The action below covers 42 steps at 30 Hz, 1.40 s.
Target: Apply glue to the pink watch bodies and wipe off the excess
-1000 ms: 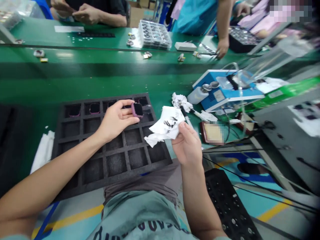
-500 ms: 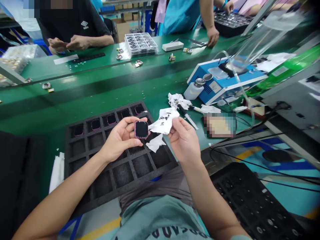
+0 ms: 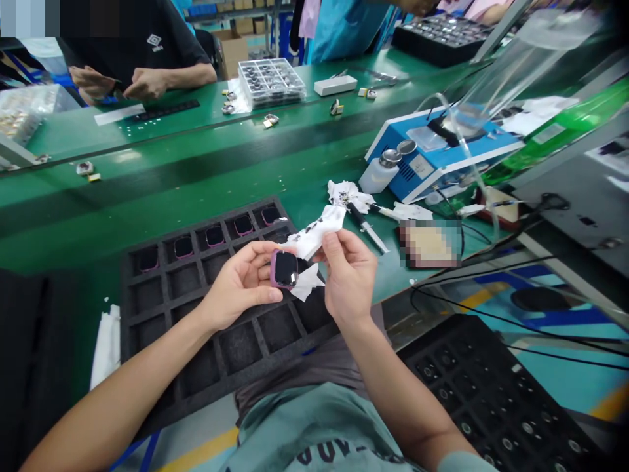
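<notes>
Between the fingers and thumb of my left hand (image 3: 246, 282) is a smartwatch (image 3: 285, 269) with a pink-purple case and a dark screen facing up. My right hand (image 3: 350, 272) pinches a white wipe (image 3: 314, 231) marked with black smudges; its far end reaches the top edge of the watch. A smaller white scrap (image 3: 307, 282) shows just right of the watch. Below both hands lies a black foam tray (image 3: 170, 306) with square pockets. Several similar watches (image 3: 183, 246) sit in its far row.
A crumpled wipe (image 3: 348, 193), a black-handled knife-like tool (image 3: 366, 227) and a white pump bottle (image 3: 379, 172) lie to the right, before a blue machine (image 3: 417, 157). A co-worker's hands (image 3: 147, 84) are across the green bench, near a clear parts box (image 3: 272, 84). Another black tray (image 3: 491, 387) sits lower right.
The watch in my left hand has turned and sits slightly lower. My right hand has moved left with the wipe, bringing it against the watch's top edge. A co-worker's hand has left the far bench.
</notes>
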Tool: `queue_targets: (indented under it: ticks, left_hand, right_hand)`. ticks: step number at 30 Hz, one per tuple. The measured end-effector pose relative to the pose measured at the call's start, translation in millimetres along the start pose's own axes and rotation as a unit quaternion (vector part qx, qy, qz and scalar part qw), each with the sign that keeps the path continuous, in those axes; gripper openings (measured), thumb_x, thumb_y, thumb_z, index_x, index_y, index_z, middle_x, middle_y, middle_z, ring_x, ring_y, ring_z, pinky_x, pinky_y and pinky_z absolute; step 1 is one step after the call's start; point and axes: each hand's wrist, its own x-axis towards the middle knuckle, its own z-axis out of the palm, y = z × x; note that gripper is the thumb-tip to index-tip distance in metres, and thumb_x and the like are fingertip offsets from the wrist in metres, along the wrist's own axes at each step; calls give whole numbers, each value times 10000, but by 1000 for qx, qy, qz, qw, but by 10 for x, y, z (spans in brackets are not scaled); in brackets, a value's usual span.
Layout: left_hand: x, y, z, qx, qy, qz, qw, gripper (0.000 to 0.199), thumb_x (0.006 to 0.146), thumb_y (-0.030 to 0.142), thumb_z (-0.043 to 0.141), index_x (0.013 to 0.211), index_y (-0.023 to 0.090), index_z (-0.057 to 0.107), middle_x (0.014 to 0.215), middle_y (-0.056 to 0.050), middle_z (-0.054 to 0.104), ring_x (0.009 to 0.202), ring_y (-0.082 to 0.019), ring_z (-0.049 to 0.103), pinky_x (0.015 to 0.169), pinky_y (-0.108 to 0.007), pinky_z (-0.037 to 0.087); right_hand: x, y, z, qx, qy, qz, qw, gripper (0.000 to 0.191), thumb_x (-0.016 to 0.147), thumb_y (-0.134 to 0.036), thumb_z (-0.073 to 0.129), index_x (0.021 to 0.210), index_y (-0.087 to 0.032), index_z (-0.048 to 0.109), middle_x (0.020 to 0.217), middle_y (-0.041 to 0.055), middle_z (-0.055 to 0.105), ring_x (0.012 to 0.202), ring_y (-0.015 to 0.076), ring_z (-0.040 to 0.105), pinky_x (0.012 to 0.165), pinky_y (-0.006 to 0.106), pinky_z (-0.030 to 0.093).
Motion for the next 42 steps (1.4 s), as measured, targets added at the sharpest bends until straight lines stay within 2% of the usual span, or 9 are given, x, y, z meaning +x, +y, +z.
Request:
queue_targets:
  ticks: [6,10,13,18,24,31,36,42]
  left_hand:
    - [-19,-72,28,-3,0,8,1000,557,709,52,895,1190,213,665,1358,-106,731,1032,-165,745,798,-211,601]
    - [-17,-110,30,9,25,33,999,580,678,15,903,1174,214,679,1354,-89,737,1007,-146,750,801,-200,614]
    - [-22,-127,38,28,43,47,998,599,637,0,920,1155,202,695,1265,-77,774,961,-147,767,785,-201,632]
    - [-48,-154,76,33,82,50,995,622,627,12,930,1177,201,708,1174,-64,815,962,-167,799,820,-224,657]
    - [-73,-164,94,38,125,45,990,644,589,38,956,1172,183,723,1279,-103,785,1039,-215,803,887,-268,665]
    - [-69,-170,114,14,135,30,990,649,545,17,959,1141,174,754,1238,-102,799,1004,-215,804,862,-276,670]
    - [-65,-184,123,-17,138,12,990,657,516,5,967,1119,173,768,1129,-71,816,905,-168,793,821,-259,667]
    - [-48,-149,110,-48,121,-20,991,595,518,12,976,1056,164,769,976,-32,807,847,-141,772,786,-248,660]
  right_hand:
    - [-121,-26,12,-97,56,-96,989,229,907,-407,731,873,-181,717,745,2,685,656,102,605,638,243,513]
    - [-236,-9,18,-171,25,-164,971,182,937,-352,699,866,-185,712,738,-4,712,637,97,629,631,232,520]
    - [-295,4,23,-186,11,-189,964,153,947,-312,686,871,-181,696,723,-14,723,612,89,646,601,211,514]
    - [-367,24,30,-183,-14,-158,970,160,973,-320,656,895,-182,676,738,-5,737,628,98,683,605,207,535]
    - [-410,80,38,-158,-27,-130,978,170,978,-349,642,945,-184,664,804,20,761,680,122,718,623,224,565]
    - [-454,125,49,-122,-37,-93,987,220,986,-402,633,924,-191,632,776,14,729,660,114,673,601,222,529]
    - [-457,108,64,-89,-42,-61,993,254,977,-438,641,909,-194,625,784,15,685,721,121,633,669,244,525]
    - [-368,153,31,1,-81,3,997,249,968,-453,652,969,-207,615,781,-5,614,738,116,588,730,255,512]
